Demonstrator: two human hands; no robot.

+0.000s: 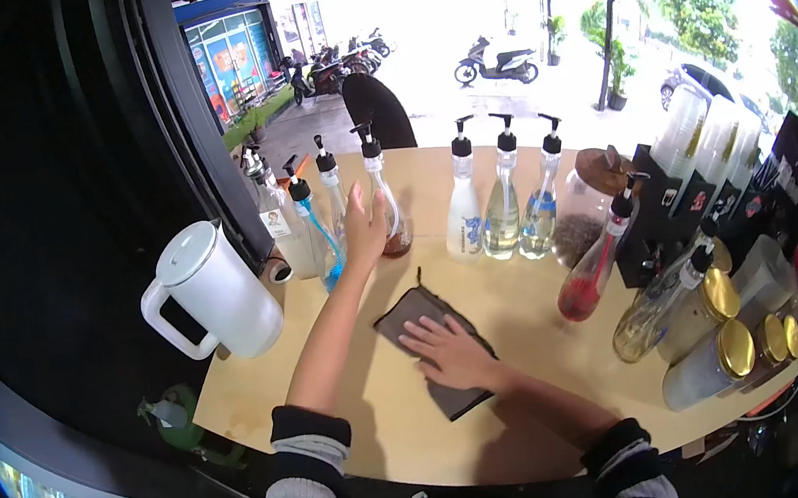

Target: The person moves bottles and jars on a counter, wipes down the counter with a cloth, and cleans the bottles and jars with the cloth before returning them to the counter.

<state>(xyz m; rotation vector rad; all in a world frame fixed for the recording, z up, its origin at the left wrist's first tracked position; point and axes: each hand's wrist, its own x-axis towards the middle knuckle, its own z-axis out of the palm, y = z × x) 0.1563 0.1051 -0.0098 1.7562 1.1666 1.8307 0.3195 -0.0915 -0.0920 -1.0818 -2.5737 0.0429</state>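
Note:
My left hand [366,223] is raised at the pump bottles on the left, its fingers upright against or just beside a clear bottle [395,205] with a black pump and dark red-brown liquid at the bottom. Whether it grips that bottle is unclear. Left of the hand are a bottle with blue liquid [329,257] and another clear pump bottle [330,190]. My right hand [449,349] lies flat with spread fingers on a dark grey cloth [456,402] on the light wooden table [345,462].
A white pitcher [228,303] stands at the left edge. Three pump bottles [504,203] stand at the back. On the right are a red-liquid bottle [583,289], gold-lidded jars [708,366] and a black holder [649,240] with plastic cups. Scooters are parked outside.

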